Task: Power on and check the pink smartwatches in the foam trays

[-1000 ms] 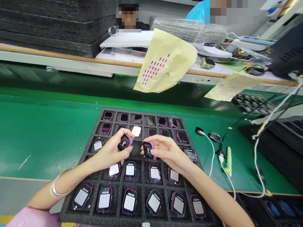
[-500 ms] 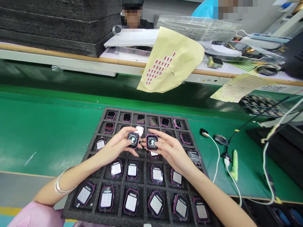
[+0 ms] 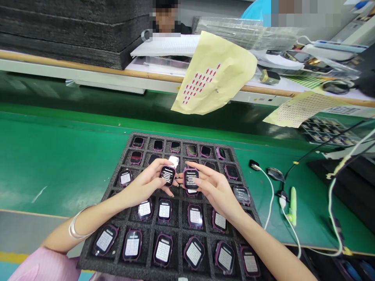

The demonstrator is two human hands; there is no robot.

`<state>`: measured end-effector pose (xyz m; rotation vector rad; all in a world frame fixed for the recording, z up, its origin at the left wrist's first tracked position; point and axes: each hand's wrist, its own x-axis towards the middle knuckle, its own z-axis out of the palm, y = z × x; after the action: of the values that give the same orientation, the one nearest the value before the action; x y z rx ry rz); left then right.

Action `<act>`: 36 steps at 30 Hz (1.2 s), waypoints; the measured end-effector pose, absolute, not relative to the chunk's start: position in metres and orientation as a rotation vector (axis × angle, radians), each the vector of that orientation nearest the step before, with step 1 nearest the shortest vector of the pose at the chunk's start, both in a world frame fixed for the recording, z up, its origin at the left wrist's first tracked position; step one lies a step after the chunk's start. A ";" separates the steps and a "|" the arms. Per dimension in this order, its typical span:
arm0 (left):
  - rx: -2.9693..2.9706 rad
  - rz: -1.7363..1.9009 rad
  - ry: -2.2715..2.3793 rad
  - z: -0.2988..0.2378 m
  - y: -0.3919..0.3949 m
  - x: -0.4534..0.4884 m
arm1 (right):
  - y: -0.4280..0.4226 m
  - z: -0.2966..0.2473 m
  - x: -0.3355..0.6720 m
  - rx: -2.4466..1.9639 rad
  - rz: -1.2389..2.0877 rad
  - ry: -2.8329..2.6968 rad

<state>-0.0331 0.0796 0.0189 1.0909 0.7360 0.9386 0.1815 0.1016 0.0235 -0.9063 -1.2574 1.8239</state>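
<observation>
1. Watch (image 3: 168, 174) in the left hand (image 3: 149, 178): purple case, black screen, lines of white text.
2. Watch (image 3: 190, 178) in the right hand (image 3: 213, 184): the same purple, black and white.
3. Foam tray (image 3: 117, 268): charcoal, divided into a grid.
4. Watches along the tray's near edge (image 3: 163, 249): purple cases, black screen borders, pale gridded displays.
5. Watches along the tray's far edge (image 3: 158, 145): purple cases, mostly dark, plain screens.
6. Table (image 3: 58, 156): green, with a thin tan near edge.
7. Stick (image 3: 293, 203) beyond the tray's right edge: lime green.
8. Sheet (image 3: 227, 76) above the table's far edge: pale yellow, rows of red arrows.
9. Sleeve (image 3: 47, 265): pink.
</observation>
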 end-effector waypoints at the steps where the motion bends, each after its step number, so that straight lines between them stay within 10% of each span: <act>1: 1.096 0.937 0.726 0.019 0.080 -0.033 | 0.101 0.023 0.181 -0.903 1.819 -1.265; 26: 1.098 1.021 0.719 0.020 0.081 -0.031 | 0.098 0.017 0.177 -0.879 1.815 -1.480; 36: 1.123 1.025 0.746 0.019 0.080 -0.033 | 0.107 0.005 0.169 -0.984 0.895 -2.329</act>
<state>-0.0332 0.0804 0.0192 1.1231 0.7455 1.0255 0.1689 0.1072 0.0049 -0.9837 -2.3286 0.8949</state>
